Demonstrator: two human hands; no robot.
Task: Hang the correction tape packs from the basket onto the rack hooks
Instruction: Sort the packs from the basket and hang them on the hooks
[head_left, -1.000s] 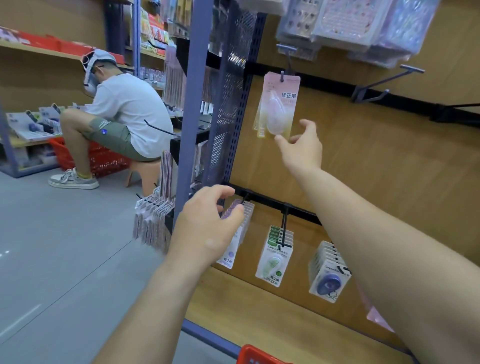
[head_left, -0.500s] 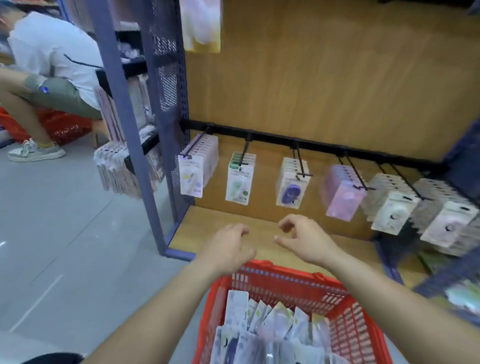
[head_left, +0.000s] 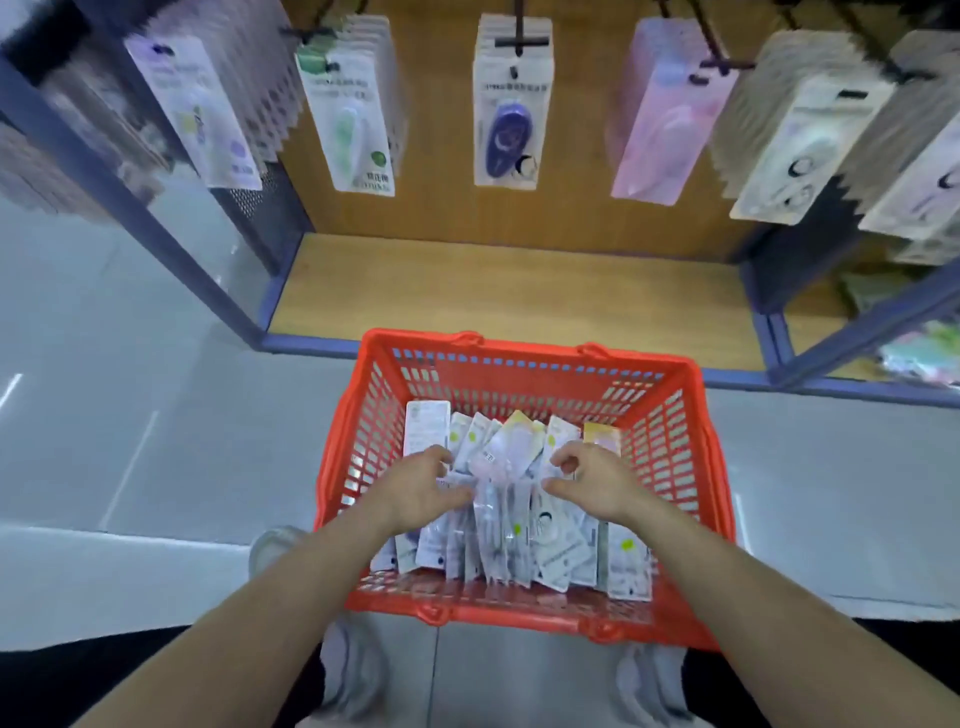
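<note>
A red plastic basket (head_left: 524, 374) stands on the floor in front of me, holding several correction tape packs (head_left: 511, 525) standing on edge. My left hand (head_left: 421, 491) and my right hand (head_left: 589, 483) are both inside the basket, fingers spread and curled over the tops of the packs, nothing lifted. Above, rack hooks carry rows of hanging packs: a purple-printed pack (head_left: 200, 111), a green one (head_left: 353, 114), a dark blue one (head_left: 511, 111), a pink one (head_left: 667, 111) and white ones (head_left: 802, 135).
A wooden bottom shelf (head_left: 509, 296) lies just beyond the basket, framed by blue metal uprights (head_left: 130, 202). Grey floor spreads to the left and right. My shoes (head_left: 343, 670) show below the basket.
My view dropped from the upper hooks to the basket. Both hands came down from the rack and went into the basket onto the packs.
</note>
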